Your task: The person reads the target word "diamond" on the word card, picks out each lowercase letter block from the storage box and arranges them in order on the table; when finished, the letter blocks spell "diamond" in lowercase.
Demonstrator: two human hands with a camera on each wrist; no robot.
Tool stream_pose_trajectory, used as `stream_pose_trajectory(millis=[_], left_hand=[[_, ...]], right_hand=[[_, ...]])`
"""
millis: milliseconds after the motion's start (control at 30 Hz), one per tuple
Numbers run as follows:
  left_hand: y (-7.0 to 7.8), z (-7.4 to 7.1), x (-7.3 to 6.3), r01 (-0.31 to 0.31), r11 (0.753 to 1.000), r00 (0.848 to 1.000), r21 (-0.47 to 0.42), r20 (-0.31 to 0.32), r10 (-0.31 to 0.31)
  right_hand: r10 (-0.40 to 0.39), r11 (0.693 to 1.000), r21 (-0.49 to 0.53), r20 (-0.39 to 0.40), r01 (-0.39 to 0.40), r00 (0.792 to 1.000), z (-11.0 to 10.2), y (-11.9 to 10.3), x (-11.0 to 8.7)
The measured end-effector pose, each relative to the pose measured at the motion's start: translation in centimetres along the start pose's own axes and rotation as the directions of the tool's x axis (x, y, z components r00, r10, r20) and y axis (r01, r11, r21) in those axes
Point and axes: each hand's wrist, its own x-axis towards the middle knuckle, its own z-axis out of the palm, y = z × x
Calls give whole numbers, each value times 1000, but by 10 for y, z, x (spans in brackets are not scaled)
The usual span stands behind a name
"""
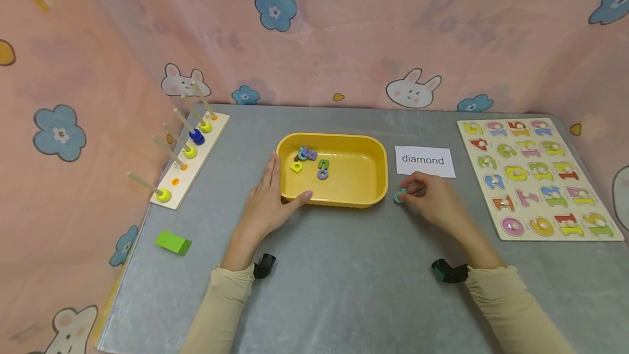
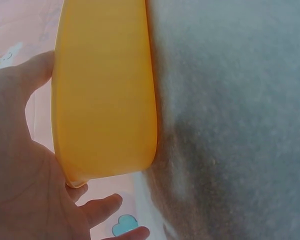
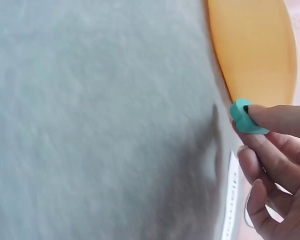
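At the left end of a yellow tray [image 1: 339, 199], my left hand [image 1: 265, 201] rests with its fingers straight along the side and its thumb at the front rim. The left wrist view shows that thumb against the rim of the tray [image 2: 105, 95]. My right hand [image 1: 437, 201] pinches a small teal letter [image 1: 399, 196] between thumb and fingers, just right of the tray. Seen from the right wrist, the teal letter [image 3: 244, 116] is partly covered by the thumb. Inside the tray lie several letters, among them a yellow one [image 1: 296, 167] and a green one [image 1: 323, 164].
A white card [image 1: 425, 168] reading "diamond" lies behind my right hand. To the right is a number puzzle board [image 1: 491, 217]. A peg stand [image 1: 184, 182] with rings and a green block [image 1: 173, 242] are at the left. A patterned cloth [image 1: 314, 42] hangs behind the grey table [image 1: 354, 277].
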Motion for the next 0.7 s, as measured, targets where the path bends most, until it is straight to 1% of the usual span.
stream_pose_trajectory(millis=[167, 267, 533, 700], left_hand=[[0, 0, 0, 2, 1000, 1000, 7, 2, -2], [1, 0, 0, 5, 1000, 1000, 10, 9, -5], [1, 0, -1, 4, 1000, 1000, 6, 9, -4], [1, 0, -1, 1, 1000, 1000, 7, 8, -1]], right_hand=[[-12, 999, 30, 8, 11, 1000, 11, 1, 4], [2, 999, 35, 15, -2, 1000, 17, 2, 6], [15, 1000, -22, -39, -16, 999, 22, 3, 10], [29, 998, -55, -58, -33, 998, 18, -6, 10]])
